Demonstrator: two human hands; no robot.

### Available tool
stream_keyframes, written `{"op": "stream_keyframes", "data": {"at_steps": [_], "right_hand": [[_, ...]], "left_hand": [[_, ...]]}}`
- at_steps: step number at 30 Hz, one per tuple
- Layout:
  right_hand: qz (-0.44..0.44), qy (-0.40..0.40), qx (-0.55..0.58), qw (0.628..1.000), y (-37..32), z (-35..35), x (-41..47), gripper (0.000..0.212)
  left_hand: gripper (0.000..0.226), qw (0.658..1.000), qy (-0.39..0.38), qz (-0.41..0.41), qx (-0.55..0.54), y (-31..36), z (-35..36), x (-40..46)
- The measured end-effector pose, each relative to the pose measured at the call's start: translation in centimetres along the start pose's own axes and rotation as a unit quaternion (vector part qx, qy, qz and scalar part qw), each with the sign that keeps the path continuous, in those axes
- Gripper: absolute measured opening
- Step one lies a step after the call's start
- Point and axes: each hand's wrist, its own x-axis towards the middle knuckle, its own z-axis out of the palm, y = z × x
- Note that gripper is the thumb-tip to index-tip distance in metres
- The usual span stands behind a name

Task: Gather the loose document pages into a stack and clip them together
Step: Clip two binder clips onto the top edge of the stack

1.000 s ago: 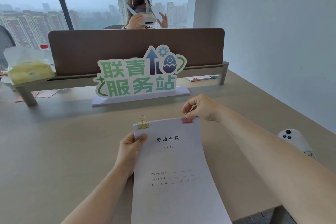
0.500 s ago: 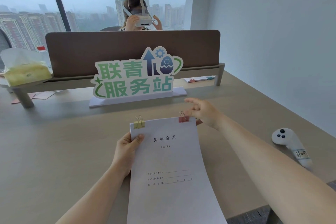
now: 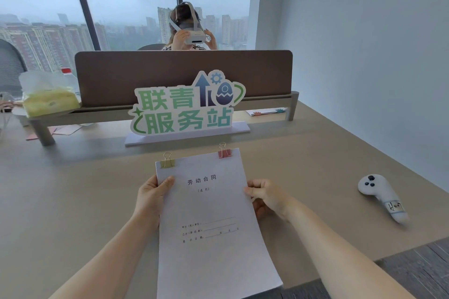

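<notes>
Controller (image 3: pixel 382 198) right of stack (image 3: pixel 209 213), sign (image 3: pixel 187 107) behind.

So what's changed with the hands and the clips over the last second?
The right hand let go of the pink binder clip at the top edge and came down to grip the stack of pages by its right side. The left hand kept its hold on the left side. The yellow binder clip stayed put.

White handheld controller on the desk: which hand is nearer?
Right. The right hand grips the right edge of the clipped white paper stack, with bare desk between it and the white handheld controller. The left hand holds the stack's far edge.
</notes>
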Motion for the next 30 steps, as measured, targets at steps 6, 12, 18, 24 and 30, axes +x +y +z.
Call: {"op": "stream_keyframes", "data": {"at_steps": [6,12,18,24,30], "right_hand": [[-0.031,0.011,-0.004,0.999,-0.6,4.0,0.6,0.011],[-0.035,0.048,0.031,0.998,-0.6,7.4,1.6,0.013],[-0.044,0.069,0.062,0.995,-1.3,10.9,2.9,0.020],[-0.052,0.087,0.058,0.993,-2.8,15.2,5.7,0.019],[-0.057,0.066,0.058,0.994,-4.4,21.0,9.0,0.028]], "left_hand": [[0.013,0.999,0.024,-0.014,0.031,2.1,-3.1,-0.1],[0.021,0.991,0.023,-0.054,0.124,3.5,-6.7,-1.6],[0.021,0.976,0.035,-0.096,0.195,4.2,-10.1,-4.3],[0.015,0.962,0.093,-0.083,0.244,4.5,-14.6,-5.3],[0.016,0.946,0.178,-0.037,0.268,6.1,-19.3,-3.8]]}}
